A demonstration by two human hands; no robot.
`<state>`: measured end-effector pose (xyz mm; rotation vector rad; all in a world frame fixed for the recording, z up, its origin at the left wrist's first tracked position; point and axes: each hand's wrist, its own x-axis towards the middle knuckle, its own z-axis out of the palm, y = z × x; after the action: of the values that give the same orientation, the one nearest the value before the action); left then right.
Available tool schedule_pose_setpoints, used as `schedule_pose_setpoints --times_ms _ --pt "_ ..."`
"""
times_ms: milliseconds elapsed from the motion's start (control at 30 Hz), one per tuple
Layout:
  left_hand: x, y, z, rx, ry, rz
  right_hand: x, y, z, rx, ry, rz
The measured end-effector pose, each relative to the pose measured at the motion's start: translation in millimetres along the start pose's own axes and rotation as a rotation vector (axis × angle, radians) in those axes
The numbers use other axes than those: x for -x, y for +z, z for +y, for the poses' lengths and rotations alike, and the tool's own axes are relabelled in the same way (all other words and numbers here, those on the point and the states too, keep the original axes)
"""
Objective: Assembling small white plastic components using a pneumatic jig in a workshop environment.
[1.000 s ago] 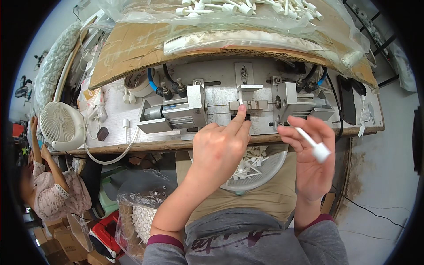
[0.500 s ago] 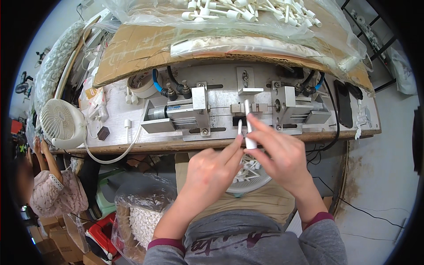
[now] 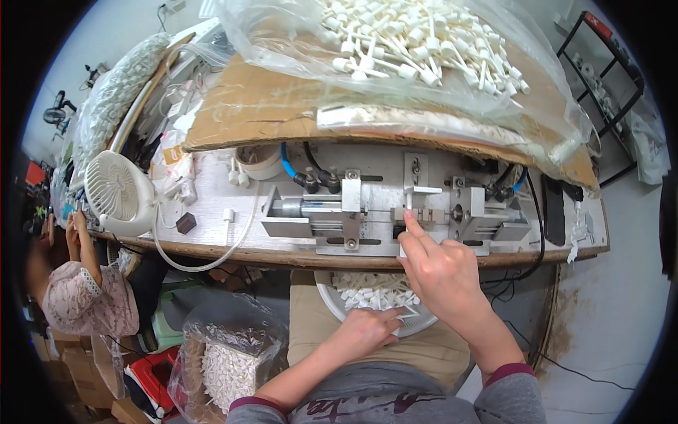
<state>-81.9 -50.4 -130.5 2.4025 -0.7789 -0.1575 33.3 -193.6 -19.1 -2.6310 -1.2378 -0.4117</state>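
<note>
My right hand (image 3: 443, 272) is closed on a white plastic stick with a wider end (image 3: 409, 203), its index finger stretched along it. The stick points away from me, its tip over the small metal holder (image 3: 426, 216) in the middle of the metal clamping fixture (image 3: 351, 222). Down by my lap, my left hand (image 3: 364, 331) is at the near rim of a white round basket (image 3: 327, 297) of loose white plastic pieces (image 3: 374, 288). Its fingers are curled together with white pieces at their tips; whether one is gripped is hard to see.
Cardboard (image 3: 261, 116) bearing a heap of white capped sticks (image 3: 424, 42) overhangs the fixture. A white fan (image 3: 120, 191), a tape roll (image 3: 261, 162) and a black phone (image 3: 554, 215) lie on the bench. Lower left stands a plastic-lined box (image 3: 229, 367); another person (image 3: 88, 297) is beyond.
My left hand has left the stick near the fixture and dropped to the basket. My right hand has brought its white stick forward to the holder. The view has shifted, showing more of the heap.
</note>
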Motion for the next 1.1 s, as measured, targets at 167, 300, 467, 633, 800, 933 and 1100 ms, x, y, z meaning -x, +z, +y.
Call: schedule_pose_setpoints --times_ms 167,300,467,633,800,933,1100 --pt "-1.3 14.0 8.3 0.062 0.031 0.131 -24.8 -28.4 19.7 -0.222 0.001 0.03" --pt "9.7 26.1 10.9 0.139 0.054 0.083 -109.4 -57.9 34.6 -0.445 0.101 0.275" --pt "19.4 54.6 15.4 0.22 0.092 0.091 -205.0 -31.9 84.7 -0.138 0.029 0.259" --pt "31.1 75.8 15.3 0.201 0.101 0.138 -230.6 14.9 127.4 -0.077 0.121 0.071" --pt "36.2 87.3 4.4 0.175 0.03 0.101 -209.8 21.5 128.7 -0.192 -0.006 0.139" --pt "37.4 87.8 6.8 0.179 0.077 0.24 -191.0 14.4 151.5 -0.261 -0.032 0.094" --pt "37.9 88.9 14.3 0.16 0.049 0.19 -171.4 -15.3 160.4 -0.267 -0.018 -0.058"
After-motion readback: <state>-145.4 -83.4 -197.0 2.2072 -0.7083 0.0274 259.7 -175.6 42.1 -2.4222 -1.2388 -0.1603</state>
